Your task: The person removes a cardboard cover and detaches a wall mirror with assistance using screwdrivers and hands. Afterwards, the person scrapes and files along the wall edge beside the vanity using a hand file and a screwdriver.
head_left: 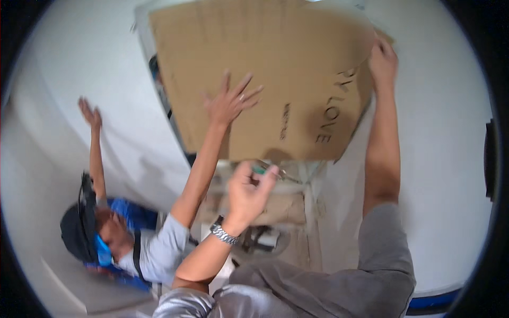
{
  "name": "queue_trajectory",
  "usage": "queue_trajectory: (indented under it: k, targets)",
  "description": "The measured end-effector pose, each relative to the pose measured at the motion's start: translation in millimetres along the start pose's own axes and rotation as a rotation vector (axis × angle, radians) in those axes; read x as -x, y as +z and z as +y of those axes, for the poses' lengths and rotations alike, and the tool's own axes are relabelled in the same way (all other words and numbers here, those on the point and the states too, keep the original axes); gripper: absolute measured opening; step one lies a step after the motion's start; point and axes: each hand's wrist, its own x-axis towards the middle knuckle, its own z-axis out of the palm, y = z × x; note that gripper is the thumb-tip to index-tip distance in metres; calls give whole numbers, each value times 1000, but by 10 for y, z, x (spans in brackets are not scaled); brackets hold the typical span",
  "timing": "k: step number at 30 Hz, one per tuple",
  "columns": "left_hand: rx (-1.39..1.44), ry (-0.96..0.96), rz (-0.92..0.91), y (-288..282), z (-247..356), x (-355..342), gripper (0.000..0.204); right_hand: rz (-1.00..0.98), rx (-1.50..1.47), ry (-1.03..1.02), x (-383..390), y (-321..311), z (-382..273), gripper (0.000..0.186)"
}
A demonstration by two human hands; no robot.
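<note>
The large, flat, brown cardboard sheet (254,53) occupies the upper centre. The right hand (383,62) grips its upper-right edge; a co-worker's spread hand (228,107) lies on its face, presumably steadying it. The left hand (247,192), fingers curled, holds a small green object (259,170), blurred, at the lower edge. The lettered face points toward the viewer; the long axis appears to run left to right.

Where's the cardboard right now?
In the head view, the cardboard fills the upper middle, with the person's right hand at its upper right edge and the co-worker's hand spread over its left part.
</note>
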Motion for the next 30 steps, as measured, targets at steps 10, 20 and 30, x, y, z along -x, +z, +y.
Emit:
queue_trajectory:
  k: [10, 20, 30]
  targets:
    - [202, -1113, 87, -852, -2564, 2473, 22, -1297, 471, 886, 5522, -1381, 1614, 28]
    - [320, -1545, 19, -1983, -2833, 3396, 21, -1620, 507, 1015, 7358, -2210, 1276, 35]
    - [-936, -1041, -569, -2127, -3869, 4015, 49, -1680, 454, 1006, 8692, -1843, 1411, 43]
